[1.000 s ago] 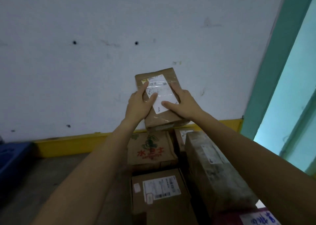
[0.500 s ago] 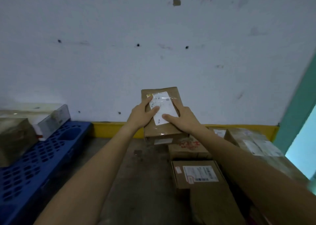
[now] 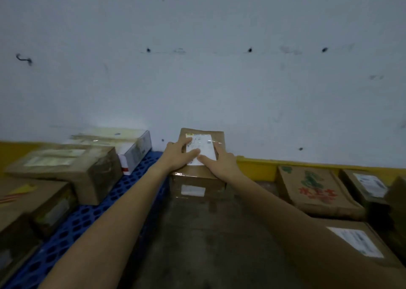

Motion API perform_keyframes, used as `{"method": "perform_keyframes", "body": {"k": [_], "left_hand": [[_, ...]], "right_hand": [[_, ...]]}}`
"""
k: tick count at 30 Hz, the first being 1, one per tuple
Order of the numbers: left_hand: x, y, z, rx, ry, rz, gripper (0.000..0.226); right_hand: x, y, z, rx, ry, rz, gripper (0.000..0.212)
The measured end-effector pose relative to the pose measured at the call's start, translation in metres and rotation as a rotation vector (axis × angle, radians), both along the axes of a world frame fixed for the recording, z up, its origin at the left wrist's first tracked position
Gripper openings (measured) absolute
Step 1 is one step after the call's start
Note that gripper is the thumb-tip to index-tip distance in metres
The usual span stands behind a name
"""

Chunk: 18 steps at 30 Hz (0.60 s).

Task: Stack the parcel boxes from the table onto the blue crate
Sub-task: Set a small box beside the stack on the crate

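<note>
Carry in progress: left hand (image 3: 178, 157) and right hand (image 3: 222, 162) grip 1 labelled parcel box (image 3: 198, 179), thumbs on top, just beside the blue crate (image 3: 94, 218). Next, likely: swing left and set it on bare crate.

- One view only, worn on the person's head, wide-angle, taking in a broad sweep from side to side.
- It's aimed forward and tipped down, facing a pale wall (image 3: 197, 69) that fills the whole upper half.
- Both forearms come in from the bottom corners and meet mid-frame. That puts the left hand (image 3: 178, 157) and right hand (image 3: 222, 163) at arm's length from the lens, holding the parcel box (image 3: 197, 179).
- The blue crate (image 3: 92, 218) runs along the left side toward the wall, close under the camera.
- Cardboard boxes (image 3: 314, 187) crowd the right edge.
- Low centre is the table (image 3: 197, 244), near and seen steeply from above.
</note>
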State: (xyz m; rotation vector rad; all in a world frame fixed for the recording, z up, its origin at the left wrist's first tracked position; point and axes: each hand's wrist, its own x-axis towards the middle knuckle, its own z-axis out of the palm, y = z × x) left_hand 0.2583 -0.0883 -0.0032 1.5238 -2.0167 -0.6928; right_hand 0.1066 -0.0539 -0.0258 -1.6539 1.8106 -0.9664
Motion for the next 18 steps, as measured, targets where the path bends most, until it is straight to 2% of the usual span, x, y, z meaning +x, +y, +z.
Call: {"method": "perform_keyframes", "body": {"k": [7, 11, 13, 15, 18], "left_hand": [[0.115, -0.061, -0.037, 0.087, -0.079, -0.008, 0.064], [0.142, -0.086, -0.05, 0.18, -0.256, -0.042, 0.064], [0.144, -0.095, -0.05, 0.091, -0.405, -0.06, 0.057], [0.144, -0.102, -0.043, -0.083, -0.561, -0.055, 0.051], [0.147, -0.119, -0.04, -0.237, -0.78, -0.056, 0.052]], "right_hand": [[0.123, -0.069, -0.037, 0.134, -0.012, -0.013, 0.079], [0.155, -0.086, -0.05, 0.169, -0.015, -0.063, 0.079], [0.161, -0.097, -0.051, 0.178, -0.015, -0.068, 0.083], [0.164, -0.107, -0.05, 0.196, -0.006, -0.075, 0.088], [0.17, -0.116, -0.05, 0.185, 0.02, -0.109, 0.085]]}}
